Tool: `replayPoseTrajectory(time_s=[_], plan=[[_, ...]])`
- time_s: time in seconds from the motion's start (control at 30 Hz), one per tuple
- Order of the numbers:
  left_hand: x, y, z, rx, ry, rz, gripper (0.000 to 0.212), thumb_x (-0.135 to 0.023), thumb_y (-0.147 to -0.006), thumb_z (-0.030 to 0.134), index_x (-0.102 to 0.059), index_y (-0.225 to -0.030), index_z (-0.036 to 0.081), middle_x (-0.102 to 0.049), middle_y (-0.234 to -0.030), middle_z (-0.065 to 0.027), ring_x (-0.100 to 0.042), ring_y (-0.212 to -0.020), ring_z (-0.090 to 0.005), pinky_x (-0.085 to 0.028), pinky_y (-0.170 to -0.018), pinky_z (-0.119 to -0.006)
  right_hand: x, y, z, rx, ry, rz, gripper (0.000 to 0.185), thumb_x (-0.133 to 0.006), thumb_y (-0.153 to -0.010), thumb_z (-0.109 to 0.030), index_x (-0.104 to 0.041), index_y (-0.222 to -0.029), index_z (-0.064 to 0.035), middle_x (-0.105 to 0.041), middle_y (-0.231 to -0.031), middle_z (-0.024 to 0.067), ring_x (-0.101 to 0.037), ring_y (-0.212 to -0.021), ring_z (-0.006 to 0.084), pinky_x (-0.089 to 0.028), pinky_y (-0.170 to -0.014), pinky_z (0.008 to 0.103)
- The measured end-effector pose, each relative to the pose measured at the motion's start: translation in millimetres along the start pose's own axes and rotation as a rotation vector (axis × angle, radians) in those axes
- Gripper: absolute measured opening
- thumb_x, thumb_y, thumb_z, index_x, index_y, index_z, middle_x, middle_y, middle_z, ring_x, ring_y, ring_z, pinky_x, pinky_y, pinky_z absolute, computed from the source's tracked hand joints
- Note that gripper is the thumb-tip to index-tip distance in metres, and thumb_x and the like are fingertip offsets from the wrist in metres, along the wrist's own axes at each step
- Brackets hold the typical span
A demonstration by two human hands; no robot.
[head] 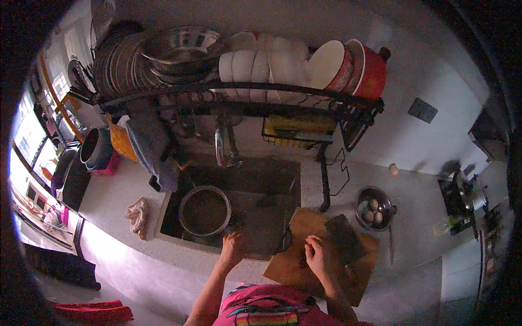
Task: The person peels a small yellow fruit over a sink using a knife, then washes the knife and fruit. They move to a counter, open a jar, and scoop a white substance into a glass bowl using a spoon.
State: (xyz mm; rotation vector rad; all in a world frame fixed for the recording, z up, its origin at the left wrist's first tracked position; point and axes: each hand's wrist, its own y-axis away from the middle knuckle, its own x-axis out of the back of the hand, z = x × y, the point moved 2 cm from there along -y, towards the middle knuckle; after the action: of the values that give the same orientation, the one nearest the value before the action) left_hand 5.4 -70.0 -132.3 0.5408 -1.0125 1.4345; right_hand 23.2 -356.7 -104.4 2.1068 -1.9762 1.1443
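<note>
My left hand (234,249) is over the front rim of the dark sink (261,203), fingers bent, with no object visible in it. A round metal-rimmed basin (205,210) stands in the sink's left part, beyond that hand. Above the wooden cutting board (299,228), right of the sink, my right hand (317,254) has its fingers curled, and I cannot tell whether they hold anything. Just right of it, a cleaver with a broad dark blade (345,237) lies on the board. Beyond the board, a metal pot (372,208) holds several eggs (374,204).
A black dish rack (285,87) with plates, bowls and red pots spans the sink behind the faucet (220,146). A crumpled cloth (138,218) lies on the left counter. One egg (393,169) rests near the wall. A stove (456,195) is at the far right.
</note>
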Motion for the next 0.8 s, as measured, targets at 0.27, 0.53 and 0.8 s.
replayPoseTrajectory(time_s=[0.27,0.53,0.8], plan=[[30.2,-15.0,37.0,-0.115,0.136,-0.122,0.018,-0.060,-0.072,0.010,-0.059,-0.089,0.004,-0.058,-0.086,-0.0172,-0.056,-0.076,-0.0354,-0.045,-0.062,-0.039,0.4,34.8,7.5,-0.119,-0.012,-0.123,0.017,-0.055,-0.086,-0.012,-0.059,-0.097,-0.0008,-0.063,-0.084,0.0113,-0.062,-0.070,0.0209,-0.048,-0.059,0.0305],[128.3,-47.8,144.0,-0.242,0.811,-0.331,0.018,-0.060,-0.076,0.012,-0.060,-0.089,0.001,-0.059,-0.085,-0.0186,-0.057,-0.080,-0.0323,-0.046,-0.070,-0.037,55.3,-23.2,-76.2,0.071,-0.126,-0.620,0.015,-0.061,-0.081,-0.019,-0.061,-0.092,-0.0092,-0.064,-0.085,0.0056,-0.062,-0.076,0.0180,-0.047,-0.069,0.0287],[55.4,-50.1,69.9,-0.211,-0.142,-0.012,0.011,-0.056,-0.076,0.009,-0.062,-0.083,0.002,-0.060,-0.081,-0.0125,-0.058,-0.082,-0.0316,-0.044,-0.077,-0.038,27.8,-15.4,-59.4,0.213,0.556,-0.069,0.021,-0.061,-0.081,-0.014,-0.059,-0.097,-0.0007,-0.063,-0.083,0.0096,-0.061,-0.070,0.0194,-0.048,-0.066,0.0325]])
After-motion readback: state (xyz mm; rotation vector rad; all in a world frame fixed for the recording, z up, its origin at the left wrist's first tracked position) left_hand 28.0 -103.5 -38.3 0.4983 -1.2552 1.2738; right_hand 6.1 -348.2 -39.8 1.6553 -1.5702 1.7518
